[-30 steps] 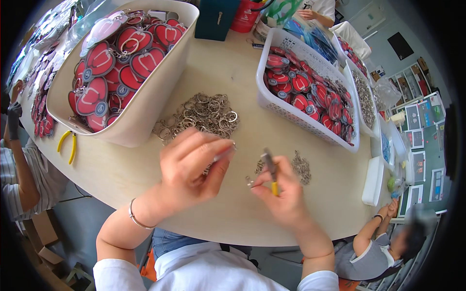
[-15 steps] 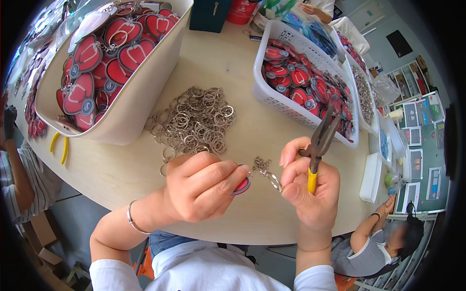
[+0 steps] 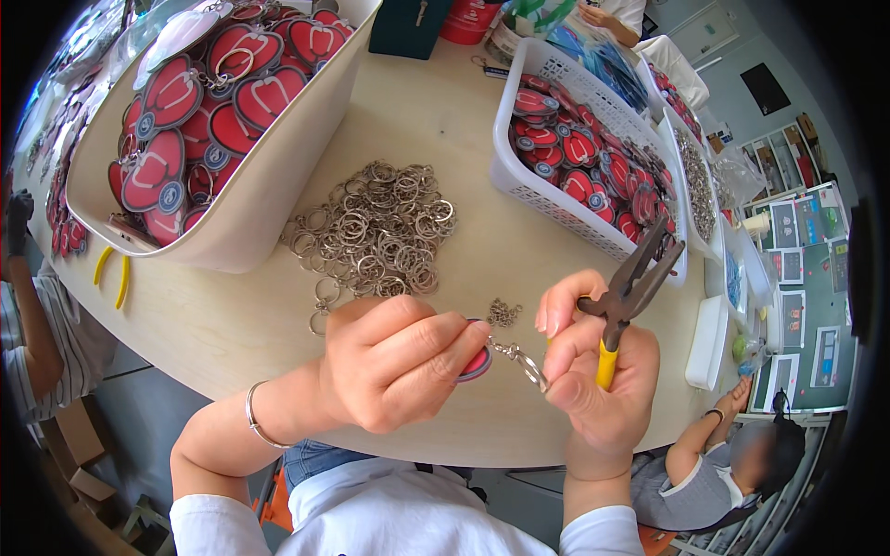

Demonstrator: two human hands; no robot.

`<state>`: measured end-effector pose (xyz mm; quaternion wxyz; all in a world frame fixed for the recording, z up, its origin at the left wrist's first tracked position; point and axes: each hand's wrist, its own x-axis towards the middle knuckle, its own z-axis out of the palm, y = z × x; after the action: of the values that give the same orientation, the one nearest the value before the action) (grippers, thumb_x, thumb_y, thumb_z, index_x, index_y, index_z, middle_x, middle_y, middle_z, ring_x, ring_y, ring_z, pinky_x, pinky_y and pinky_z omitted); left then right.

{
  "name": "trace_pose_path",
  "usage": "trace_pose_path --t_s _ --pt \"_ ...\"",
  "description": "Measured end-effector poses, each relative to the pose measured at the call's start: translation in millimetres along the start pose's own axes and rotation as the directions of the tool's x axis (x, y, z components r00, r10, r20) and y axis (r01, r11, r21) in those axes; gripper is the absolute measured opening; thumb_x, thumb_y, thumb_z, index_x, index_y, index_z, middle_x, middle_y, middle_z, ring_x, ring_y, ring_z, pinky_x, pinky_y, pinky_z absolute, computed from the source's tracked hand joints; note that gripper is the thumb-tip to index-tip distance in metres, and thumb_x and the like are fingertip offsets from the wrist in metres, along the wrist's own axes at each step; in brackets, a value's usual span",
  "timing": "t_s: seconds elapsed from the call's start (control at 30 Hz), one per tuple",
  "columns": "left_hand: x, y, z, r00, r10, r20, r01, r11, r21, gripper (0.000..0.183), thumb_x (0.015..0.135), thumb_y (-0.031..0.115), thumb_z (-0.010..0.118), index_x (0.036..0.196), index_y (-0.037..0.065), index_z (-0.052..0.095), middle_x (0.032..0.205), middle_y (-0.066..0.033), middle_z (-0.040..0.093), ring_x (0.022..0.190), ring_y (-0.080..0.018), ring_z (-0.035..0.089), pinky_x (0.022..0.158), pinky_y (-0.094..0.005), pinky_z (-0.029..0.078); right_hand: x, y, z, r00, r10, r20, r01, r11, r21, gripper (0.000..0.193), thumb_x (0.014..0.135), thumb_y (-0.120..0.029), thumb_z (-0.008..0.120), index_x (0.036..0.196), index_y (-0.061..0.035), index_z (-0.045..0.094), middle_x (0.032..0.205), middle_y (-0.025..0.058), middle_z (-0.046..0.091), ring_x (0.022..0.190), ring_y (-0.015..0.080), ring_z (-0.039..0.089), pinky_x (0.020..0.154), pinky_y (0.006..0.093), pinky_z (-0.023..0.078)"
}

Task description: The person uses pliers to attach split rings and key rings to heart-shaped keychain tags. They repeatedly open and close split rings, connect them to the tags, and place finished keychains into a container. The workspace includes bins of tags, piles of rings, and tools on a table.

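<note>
Tag (image 3: 476, 365): over table (image 3: 213, 324), pinched in closed left hand (image 3: 399, 366) | right hand (image 3: 607, 382): curled, holding spread pliers (image 3: 614, 310) and ring (image 3: 532, 370) | step: likely joining ring to tag | next: seems to call for careful pliers grip at chain (image 3: 506, 349)

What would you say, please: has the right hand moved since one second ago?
Yes, the right hand has moved rightward, away from the small metal-link pile.
</note>
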<state>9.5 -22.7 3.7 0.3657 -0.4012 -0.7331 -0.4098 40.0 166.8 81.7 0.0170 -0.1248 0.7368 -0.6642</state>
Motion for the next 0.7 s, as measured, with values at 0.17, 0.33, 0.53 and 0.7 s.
trace_pose_path --t_s 0.17,0.33,0.53,0.7 --pt "-0.5 0.5 -0.6 1.0 -0.005 -0.01 0.005 1.0 -0.002 0.043 0.05 -0.002 0.068 0.093 -0.003 0.07 0.082 -0.0088 0.065 0.058 -0.0179 0.056 0.047 -0.0252 0.043 -1.0 0.4 1.6 1.0 0.012 -0.007 -0.012 1.0 0.018 0.025 0.075 -0.024 0.081 0.079 -0.0033 0.069 0.094 0.0074 0.049 0.08 0.0148 0.048 0.075 0.0279 0.04" --pt "0.5 0.8 -2.2 1.0 0.004 -0.008 -0.004 1.0 -0.003 0.046 0.048 0.0 0.067 0.094 -0.003 0.07 0.082 -0.0091 0.065 0.058 -0.0179 0.056 0.047 -0.0255 0.043 -1.2 0.6 1.1 1.0 0.022 -0.012 -0.022 1.0 0.004 0.025 0.075 -0.024 0.081 0.078 -0.0033 0.069 0.095 0.0073 0.049 0.081 0.015 0.048 0.075 0.0282 0.041" --pt "0.5 -0.2 -2.3 1.0 0.019 -0.02 -0.019 1.0 0.002 0.046 0.048 0.001 0.067 0.094 -0.004 0.071 0.082 -0.0094 0.066 0.059 -0.0182 0.056 0.047 -0.0253 0.042 -1.9 -1.1 0.8 0.999 0.031 -0.033 -0.031 0.999 0.014 0.026 0.074 -0.025 0.082 0.078 -0.0031 0.068 0.096 0.0073 0.05 0.081 0.0154 0.049 0.076 0.0287 0.041" --pt "0.5 0.7 -4.1 1.0 0.023 -0.016 -0.023 1.0 0.0 0.046 0.049 0.001 0.067 0.094 -0.004 0.071 0.083 -0.0099 0.066 0.06 -0.0184 0.056 0.048 -0.0253 0.043 -2.1 0.1 -1.1 0.998 0.025 -0.049 -0.025 1.0 0.01 0.026 0.073 -0.025 0.082 0.077 -0.0031 0.068 0.096 0.007 0.05 0.081 0.0156 0.049 0.076 0.0292 0.041"
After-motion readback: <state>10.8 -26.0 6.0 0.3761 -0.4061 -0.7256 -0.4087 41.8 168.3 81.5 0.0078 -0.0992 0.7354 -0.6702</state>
